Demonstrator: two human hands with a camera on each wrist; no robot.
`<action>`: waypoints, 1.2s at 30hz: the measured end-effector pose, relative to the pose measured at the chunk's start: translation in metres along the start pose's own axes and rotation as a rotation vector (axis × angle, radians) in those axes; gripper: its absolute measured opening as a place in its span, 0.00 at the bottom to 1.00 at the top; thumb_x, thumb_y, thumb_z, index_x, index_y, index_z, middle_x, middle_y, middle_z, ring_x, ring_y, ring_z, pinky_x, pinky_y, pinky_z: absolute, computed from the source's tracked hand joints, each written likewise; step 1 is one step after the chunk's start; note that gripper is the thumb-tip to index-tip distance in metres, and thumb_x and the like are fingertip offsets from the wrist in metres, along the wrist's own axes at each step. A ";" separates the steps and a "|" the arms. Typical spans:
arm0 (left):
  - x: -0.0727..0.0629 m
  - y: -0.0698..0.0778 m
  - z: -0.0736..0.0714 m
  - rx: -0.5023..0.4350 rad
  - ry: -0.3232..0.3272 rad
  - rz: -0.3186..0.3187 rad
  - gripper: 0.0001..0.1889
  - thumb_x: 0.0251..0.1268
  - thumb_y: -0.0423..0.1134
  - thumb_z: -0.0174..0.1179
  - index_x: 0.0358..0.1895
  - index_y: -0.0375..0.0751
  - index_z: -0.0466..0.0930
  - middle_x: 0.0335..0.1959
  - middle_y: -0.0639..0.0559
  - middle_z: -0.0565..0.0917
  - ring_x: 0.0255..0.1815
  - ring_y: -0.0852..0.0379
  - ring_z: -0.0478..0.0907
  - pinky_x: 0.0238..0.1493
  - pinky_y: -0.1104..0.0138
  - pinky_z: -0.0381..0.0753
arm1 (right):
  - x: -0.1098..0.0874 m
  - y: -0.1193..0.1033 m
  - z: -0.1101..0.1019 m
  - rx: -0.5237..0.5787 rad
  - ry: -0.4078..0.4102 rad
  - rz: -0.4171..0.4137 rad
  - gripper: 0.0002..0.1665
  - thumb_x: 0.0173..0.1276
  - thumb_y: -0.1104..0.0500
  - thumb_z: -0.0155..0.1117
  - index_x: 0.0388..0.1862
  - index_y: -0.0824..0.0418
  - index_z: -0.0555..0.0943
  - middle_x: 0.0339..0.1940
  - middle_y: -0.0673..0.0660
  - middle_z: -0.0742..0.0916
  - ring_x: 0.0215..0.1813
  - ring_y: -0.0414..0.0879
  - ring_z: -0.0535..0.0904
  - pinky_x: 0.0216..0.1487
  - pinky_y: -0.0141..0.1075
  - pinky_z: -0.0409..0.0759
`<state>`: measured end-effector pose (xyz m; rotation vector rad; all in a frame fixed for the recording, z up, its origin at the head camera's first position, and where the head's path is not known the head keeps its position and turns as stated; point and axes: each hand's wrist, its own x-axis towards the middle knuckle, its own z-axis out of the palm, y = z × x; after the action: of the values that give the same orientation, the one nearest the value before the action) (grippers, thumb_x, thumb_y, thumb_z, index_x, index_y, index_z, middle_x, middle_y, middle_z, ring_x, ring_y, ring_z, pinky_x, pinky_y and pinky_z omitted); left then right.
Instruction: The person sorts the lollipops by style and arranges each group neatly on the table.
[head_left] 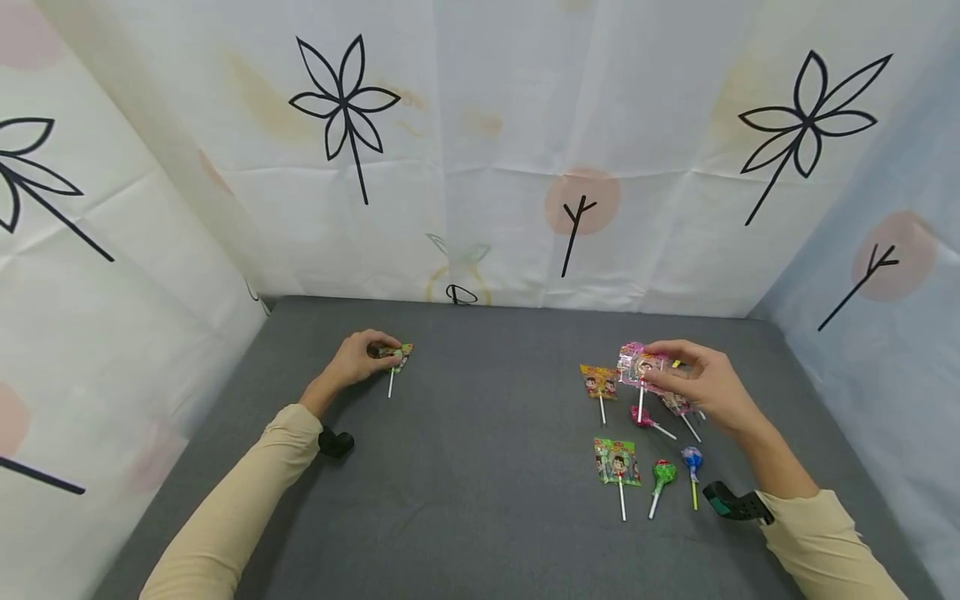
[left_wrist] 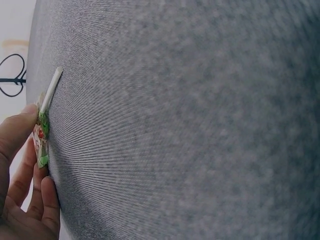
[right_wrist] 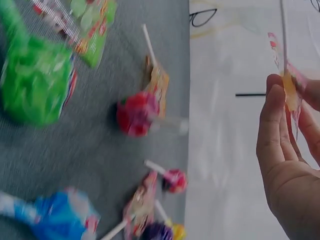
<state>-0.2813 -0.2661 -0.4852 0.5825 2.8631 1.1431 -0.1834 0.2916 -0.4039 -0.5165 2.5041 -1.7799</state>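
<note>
At the left of the head view my left hand (head_left: 360,357) pinches a green-wrapped lollipop (head_left: 406,354) just at the grey table. Its white stick points toward me; in the left wrist view the thumb of the left hand (left_wrist: 20,175) presses the wrapper (left_wrist: 43,137). On the right, my right hand (head_left: 705,383) holds a pink-wrapped lollipop (head_left: 632,364) between thumb and fingers, above other lollipops. The right wrist view shows this hand (right_wrist: 290,165) pinching the wrapper, the stick upright. Beside it lies an orange-wrapped lollipop (head_left: 598,382); below are a red one (head_left: 641,416) and another pink-wrapped one (head_left: 677,403).
Nearer me on the grey table (head_left: 465,467) lie a flat green-wrapped lollipop (head_left: 617,461), a round green one (head_left: 663,472) and a blue one (head_left: 692,457). A purple lollipop (right_wrist: 158,233) shows in the right wrist view. Patterned white cloth (head_left: 487,125) hangs around the table.
</note>
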 end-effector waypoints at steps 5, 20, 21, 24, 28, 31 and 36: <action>-0.002 0.000 0.000 -0.007 -0.003 -0.005 0.13 0.67 0.34 0.70 0.52 0.34 0.86 0.51 0.38 0.81 0.50 0.39 0.79 0.49 0.45 0.78 | 0.008 -0.009 0.017 0.022 -0.016 -0.035 0.21 0.70 0.71 0.68 0.59 0.73 0.78 0.46 0.66 0.84 0.30 0.41 0.84 0.27 0.33 0.78; -0.003 -0.001 -0.001 0.002 0.003 -0.022 0.13 0.67 0.35 0.70 0.52 0.35 0.86 0.50 0.38 0.80 0.49 0.39 0.79 0.48 0.46 0.78 | 0.048 -0.022 0.071 0.128 -0.071 -0.045 0.23 0.68 0.68 0.71 0.61 0.72 0.79 0.57 0.69 0.83 0.52 0.48 0.86 0.44 0.40 0.84; -0.003 -0.001 -0.001 0.001 0.004 -0.022 0.13 0.66 0.35 0.70 0.52 0.35 0.86 0.50 0.38 0.80 0.49 0.39 0.79 0.47 0.46 0.78 | 0.051 -0.023 0.076 0.129 -0.078 -0.039 0.23 0.68 0.68 0.72 0.61 0.71 0.79 0.58 0.67 0.83 0.53 0.49 0.86 0.44 0.40 0.85; -0.003 -0.002 -0.001 -0.001 0.003 -0.016 0.13 0.66 0.34 0.70 0.51 0.34 0.86 0.50 0.38 0.80 0.49 0.40 0.79 0.47 0.46 0.78 | 0.060 -0.027 0.090 0.122 -0.094 -0.032 0.25 0.67 0.65 0.73 0.62 0.66 0.80 0.59 0.64 0.83 0.55 0.52 0.84 0.44 0.42 0.84; -0.002 -0.002 0.000 -0.005 0.002 -0.008 0.13 0.66 0.35 0.70 0.51 0.35 0.86 0.49 0.38 0.80 0.48 0.40 0.79 0.46 0.47 0.79 | 0.071 -0.030 0.106 0.142 -0.106 -0.034 0.26 0.66 0.65 0.75 0.62 0.63 0.81 0.60 0.60 0.84 0.59 0.54 0.81 0.48 0.45 0.83; -0.001 0.000 0.000 -0.004 0.003 -0.013 0.13 0.66 0.35 0.70 0.51 0.35 0.87 0.49 0.39 0.81 0.48 0.41 0.79 0.46 0.47 0.78 | 0.078 -0.032 0.118 0.192 -0.109 -0.024 0.25 0.65 0.67 0.75 0.61 0.65 0.81 0.57 0.61 0.85 0.55 0.53 0.83 0.46 0.46 0.84; 0.001 -0.002 0.001 0.010 0.003 -0.008 0.13 0.66 0.35 0.70 0.51 0.35 0.87 0.49 0.39 0.81 0.48 0.41 0.79 0.47 0.47 0.78 | 0.086 -0.033 0.134 0.224 -0.120 -0.005 0.22 0.66 0.67 0.74 0.58 0.67 0.81 0.54 0.63 0.86 0.50 0.53 0.85 0.44 0.43 0.84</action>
<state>-0.2824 -0.2664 -0.4869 0.5702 2.8729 1.1301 -0.2282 0.1359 -0.4058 -0.5967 2.1919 -1.9359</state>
